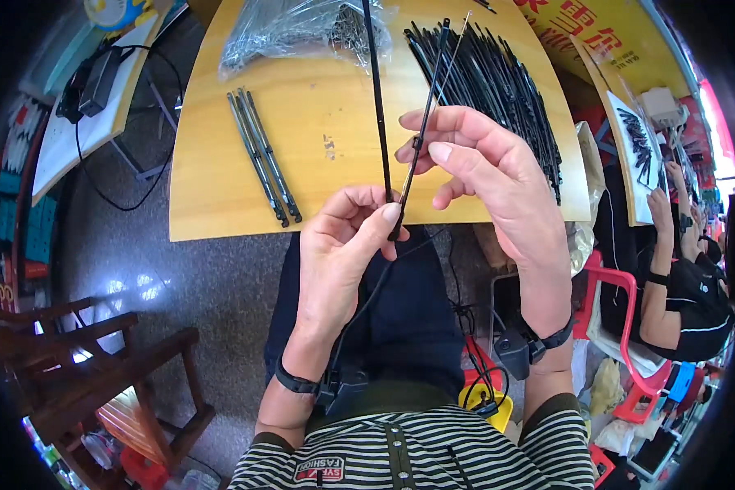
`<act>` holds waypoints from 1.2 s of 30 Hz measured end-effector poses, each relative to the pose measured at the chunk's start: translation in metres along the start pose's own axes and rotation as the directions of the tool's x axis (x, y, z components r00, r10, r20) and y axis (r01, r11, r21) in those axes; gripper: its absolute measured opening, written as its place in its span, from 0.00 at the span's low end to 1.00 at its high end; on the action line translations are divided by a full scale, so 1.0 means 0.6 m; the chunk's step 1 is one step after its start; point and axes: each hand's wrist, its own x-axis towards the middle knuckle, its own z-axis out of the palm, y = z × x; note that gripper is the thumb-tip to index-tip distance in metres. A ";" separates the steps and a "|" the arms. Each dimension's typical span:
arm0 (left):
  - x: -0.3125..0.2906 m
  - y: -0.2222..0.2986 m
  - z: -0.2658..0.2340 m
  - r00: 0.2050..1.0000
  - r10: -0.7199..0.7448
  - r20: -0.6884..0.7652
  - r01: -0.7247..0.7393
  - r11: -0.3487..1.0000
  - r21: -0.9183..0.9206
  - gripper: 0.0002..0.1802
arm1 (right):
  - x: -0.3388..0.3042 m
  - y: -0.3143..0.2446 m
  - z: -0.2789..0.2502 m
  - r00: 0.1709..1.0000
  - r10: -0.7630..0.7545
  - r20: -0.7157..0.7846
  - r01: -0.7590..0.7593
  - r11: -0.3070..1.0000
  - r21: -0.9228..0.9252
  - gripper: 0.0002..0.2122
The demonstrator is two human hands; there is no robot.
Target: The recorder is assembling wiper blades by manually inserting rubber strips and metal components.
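My left hand (335, 245) pinches two thin black rods at their lower ends, between thumb and curled fingers. The left rod (378, 98) stands nearly upright; the right rod (435, 69) leans to the right, with a small joint partway up. Beside it runs a thin silvery wire (454, 59). My right hand (498, 167) is raised around the right rod, fingers apart and loosely curved. Its index and middle fingertips reach behind that rod, and the thumb stays a little off it; whether they touch is unclear.
On the wooden table (220, 196) lie a pair of silvery-black rods (263, 155) at left and a large pile of black rods (506, 98) at right. A clear plastic bag (278, 37) of thin metal pieces sits behind. Another person's arm (660, 237) reaches over a side table at right.
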 end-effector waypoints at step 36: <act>-0.004 -0.012 0.004 0.994 0.022 0.104 -0.033 0.994 0.104 0.06 | 0.000 0.000 -0.043 1.000 -0.005 0.023 0.004 0.999 0.048 0.10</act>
